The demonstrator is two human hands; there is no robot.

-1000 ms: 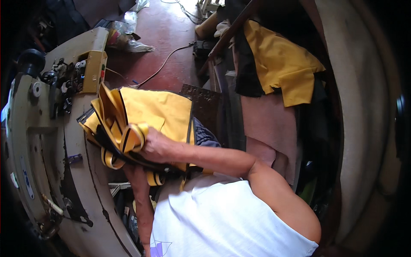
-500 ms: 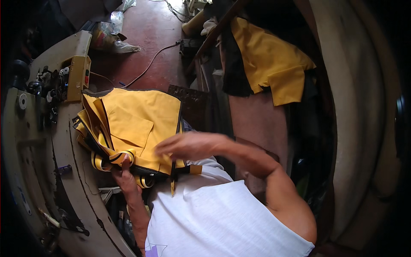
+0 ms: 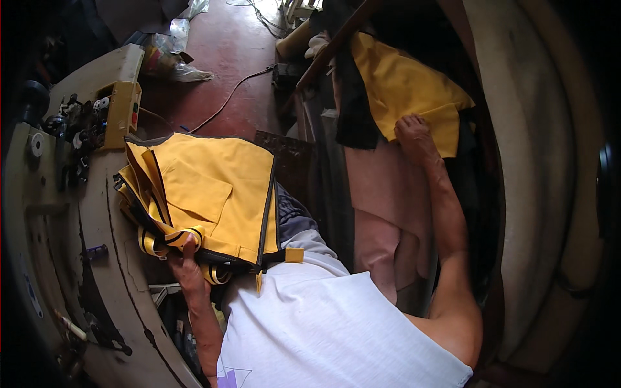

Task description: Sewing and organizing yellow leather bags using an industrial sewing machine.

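Observation:
A sewn yellow fabric piece [image 3: 213, 168] with black edging and a patch pocket lies across my lap and against the sewing machine table. My left hand [image 3: 189, 268] is closed on its lower left corner, thumb on top, by the looped yellow-and-black straps [image 3: 187, 238]. Part of the fingers is hidden under the cloth. Out to the right, my right hand [image 3: 417, 137] has its fingers curled on the lower part of a yellow fabric panel [image 3: 407, 84], which hangs over a pile beside black cloth [image 3: 356, 103].
On the left stands the sewing machine [image 3: 77, 136] with a yellow-brown control box [image 3: 121, 116] on its worn table [image 3: 123, 239]. Pinkish sheet material [image 3: 388, 194] hangs beneath the panel. A cable [image 3: 226, 97] crosses the red floor [image 3: 213, 39]. Large pale rolls [image 3: 524, 161] stand at the right.
My right hand has left the sewn piece on my lap and reached right and forward to the yellow panel. The left hand stays in place.

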